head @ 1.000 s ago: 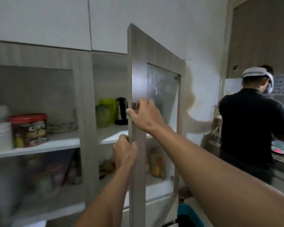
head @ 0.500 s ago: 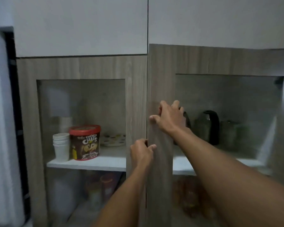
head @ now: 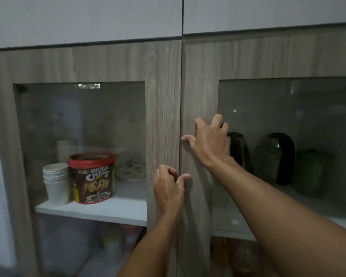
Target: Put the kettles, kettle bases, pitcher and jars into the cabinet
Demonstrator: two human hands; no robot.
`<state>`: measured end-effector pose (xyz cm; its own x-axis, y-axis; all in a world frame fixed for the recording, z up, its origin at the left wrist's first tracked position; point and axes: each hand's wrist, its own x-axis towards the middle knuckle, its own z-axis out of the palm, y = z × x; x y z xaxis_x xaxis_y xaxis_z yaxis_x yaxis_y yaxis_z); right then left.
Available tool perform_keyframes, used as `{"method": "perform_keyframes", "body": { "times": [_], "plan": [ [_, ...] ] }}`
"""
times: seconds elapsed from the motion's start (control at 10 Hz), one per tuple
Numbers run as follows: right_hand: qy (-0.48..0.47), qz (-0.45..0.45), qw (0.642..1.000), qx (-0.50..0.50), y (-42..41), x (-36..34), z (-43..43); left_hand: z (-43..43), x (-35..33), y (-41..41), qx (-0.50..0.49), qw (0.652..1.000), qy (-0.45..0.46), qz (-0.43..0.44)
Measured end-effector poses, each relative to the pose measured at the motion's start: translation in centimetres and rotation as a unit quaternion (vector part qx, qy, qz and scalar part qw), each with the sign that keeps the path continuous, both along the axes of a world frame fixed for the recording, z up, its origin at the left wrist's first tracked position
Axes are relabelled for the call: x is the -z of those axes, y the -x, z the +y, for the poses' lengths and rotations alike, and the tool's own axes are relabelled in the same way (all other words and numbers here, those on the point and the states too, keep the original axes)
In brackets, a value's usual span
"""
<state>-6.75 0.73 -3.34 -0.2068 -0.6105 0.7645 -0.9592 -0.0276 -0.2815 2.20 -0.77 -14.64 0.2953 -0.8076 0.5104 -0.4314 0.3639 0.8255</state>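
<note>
- The right cabinet door (head: 200,92), standing wide open a second ago and nearly swung in half a second ago, is now lying flush with the left cabinet door (head: 162,92), only a thin seam showing between them.
- The right hand (head: 209,140) is pressing flat against the right door's wooden frame, fingers spread and released, grasping nothing; its thumb is reaching to the seam and its fingertips are crossing onto the glass pane.
- The left hand (head: 169,186) is resting just below it, on the other side of the seam, fingers loosely curled with the thumb stretching across onto the right door; whether it is pinching the door edge I cannot tell.
- Both forearms are extending up from the lower edge of the view.
- Just beyond the right hand's fingertips, behind the glass, a black kettle (head: 238,150) is standing on the shelf, with a second dark kettle (head: 278,158) further out and a greenish jar (head: 312,172) beside that.
- Out past the left hand, behind the left pane, a red-lidded tub (head: 92,176) is showing the words "CHOCO CHIPS", touching a stack of white paper cups (head: 56,182).
</note>
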Motion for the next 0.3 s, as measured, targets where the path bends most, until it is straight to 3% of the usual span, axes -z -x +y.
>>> {"method": "perform_keyframes", "body": {
  "times": [0.1, 0.3],
  "plan": [
    [-0.001, 0.016, 1.0, 0.004, -0.3, 0.4, 0.2, 0.4, -0.2, 0.2, 0.002, 1.0, 0.003, -0.001],
    [-0.098, 0.018, 0.995, -0.013, 1.1, 1.8, 0.2, 0.4, -0.9, 1.3, 0.066, 0.991, -0.099, -0.066]
  ]
}}
